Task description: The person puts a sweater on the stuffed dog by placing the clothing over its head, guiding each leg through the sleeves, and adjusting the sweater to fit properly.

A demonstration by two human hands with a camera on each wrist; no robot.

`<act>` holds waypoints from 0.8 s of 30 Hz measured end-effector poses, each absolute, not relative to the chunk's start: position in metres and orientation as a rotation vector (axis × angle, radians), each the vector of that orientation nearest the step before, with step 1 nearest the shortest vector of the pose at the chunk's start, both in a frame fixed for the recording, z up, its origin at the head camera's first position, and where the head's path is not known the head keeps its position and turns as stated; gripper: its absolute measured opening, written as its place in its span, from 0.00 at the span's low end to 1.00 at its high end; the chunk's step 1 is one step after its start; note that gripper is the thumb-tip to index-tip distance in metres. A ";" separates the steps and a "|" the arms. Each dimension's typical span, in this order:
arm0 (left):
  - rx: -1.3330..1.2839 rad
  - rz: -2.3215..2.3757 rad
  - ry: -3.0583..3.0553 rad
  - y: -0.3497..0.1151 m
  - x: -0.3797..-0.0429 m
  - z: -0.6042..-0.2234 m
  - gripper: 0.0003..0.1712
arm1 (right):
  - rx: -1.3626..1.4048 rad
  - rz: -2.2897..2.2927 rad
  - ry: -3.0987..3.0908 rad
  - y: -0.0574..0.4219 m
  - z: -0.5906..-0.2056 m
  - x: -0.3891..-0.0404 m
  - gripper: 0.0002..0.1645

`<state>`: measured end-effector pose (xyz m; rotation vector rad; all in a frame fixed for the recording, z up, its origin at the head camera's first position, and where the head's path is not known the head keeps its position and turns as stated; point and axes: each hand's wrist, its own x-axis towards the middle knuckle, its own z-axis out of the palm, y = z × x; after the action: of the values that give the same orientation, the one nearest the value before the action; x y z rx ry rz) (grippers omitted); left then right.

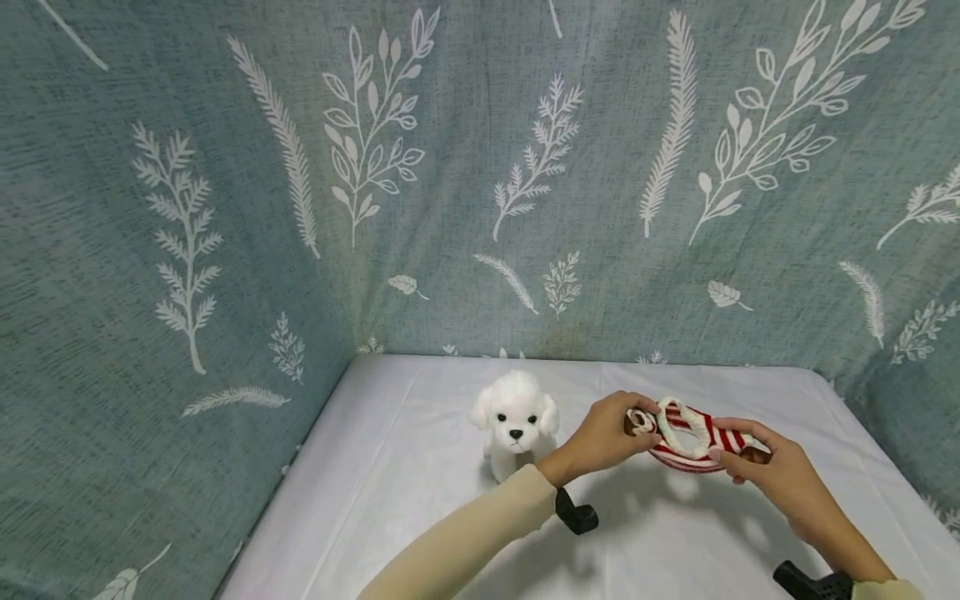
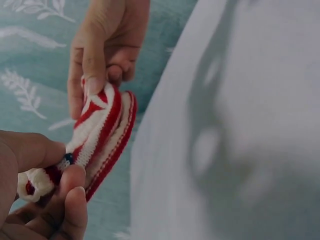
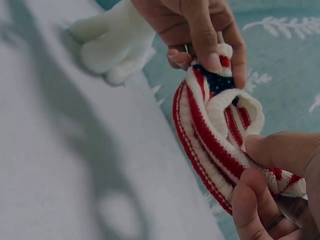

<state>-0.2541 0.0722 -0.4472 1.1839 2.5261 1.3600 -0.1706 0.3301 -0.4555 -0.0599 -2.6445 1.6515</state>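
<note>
A small knitted sweater [image 1: 678, 462] in red and white stripes, with a navy star patch in the right wrist view, is held up above the table. My left hand [image 1: 609, 429] pinches one sleeve end between thumb and fingers. At the opposite end my right hand [image 1: 783, 475] grips the other sleeve, its thumb near the white ribbed collar [image 3: 255, 112]. The collar opening faces up between both hands. To the left of them stands a white plush dog [image 1: 517, 417], facing forward, its lower body partly behind my left wrist.
A white cloth [image 1: 390, 483] covers the table, with shadows of the hands and sweater on it. Blue-green curtains [image 1: 450, 183] with white leaf prints rise behind and at the sides. A black wrist camera [image 1: 576, 512] sits on my left wrist, another [image 1: 813, 583] on my right.
</note>
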 end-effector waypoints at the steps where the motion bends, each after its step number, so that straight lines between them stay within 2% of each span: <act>1: 1.193 1.357 2.530 0.071 -0.254 -0.444 0.19 | -0.051 1.646 -2.640 0.329 -0.453 -0.171 0.37; 8: 1.250 1.359 2.560 0.064 -0.249 -0.419 0.20 | -0.003 1.633 -2.613 0.322 -0.434 -0.169 0.34; 14: 1.303 1.342 2.571 0.053 -0.248 -0.397 0.20 | 0.014 1.594 -2.621 0.314 -0.416 -0.168 0.36; 24: 1.212 1.460 2.469 0.028 -0.245 -0.378 0.21 | 0.061 1.577 -2.618 0.300 -0.400 -0.169 0.36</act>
<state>-0.2454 0.0277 -0.3779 1.2122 2.4688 1.4600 -0.1691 0.3002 -0.3995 0.0609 -2.6185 1.5766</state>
